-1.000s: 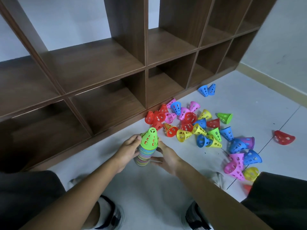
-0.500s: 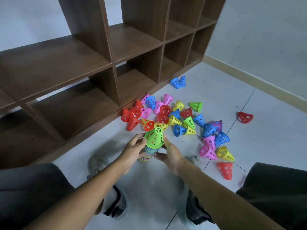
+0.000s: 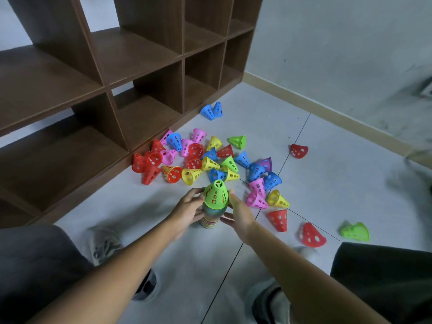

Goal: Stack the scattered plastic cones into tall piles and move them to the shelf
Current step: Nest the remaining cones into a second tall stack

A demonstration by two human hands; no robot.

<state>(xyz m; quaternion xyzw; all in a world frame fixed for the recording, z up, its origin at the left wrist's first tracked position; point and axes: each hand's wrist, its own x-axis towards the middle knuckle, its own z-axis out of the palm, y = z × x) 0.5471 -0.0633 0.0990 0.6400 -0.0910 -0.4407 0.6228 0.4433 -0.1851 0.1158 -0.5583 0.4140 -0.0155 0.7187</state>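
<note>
A tall stack of nested cones stands upright on the floor, topped by a green cone with its narrow end up. The left hand is against the stack's left side with fingers curved round it; the right hand is at the right side, thumb low against the striped lower part, fingers extended up beside the green cone. Whether the right fingers press the stack or stand just off it cannot be told. Both hands bracket the stack.

Beyond the stack, a scatter of loose cones in red, pink, blue, yellow and green lies on its sides on the floor, near the foot of the brown wooden shelf. Two blue cones lie apart, close to the shelf's right end. A red cone lies alone to the right of the scatter. Nearer the person, a red cone, a flattened red piece and a green piece lie on the floor. No cone shows in the visible shelf compartments. Two shoes show below the forearms.
</note>
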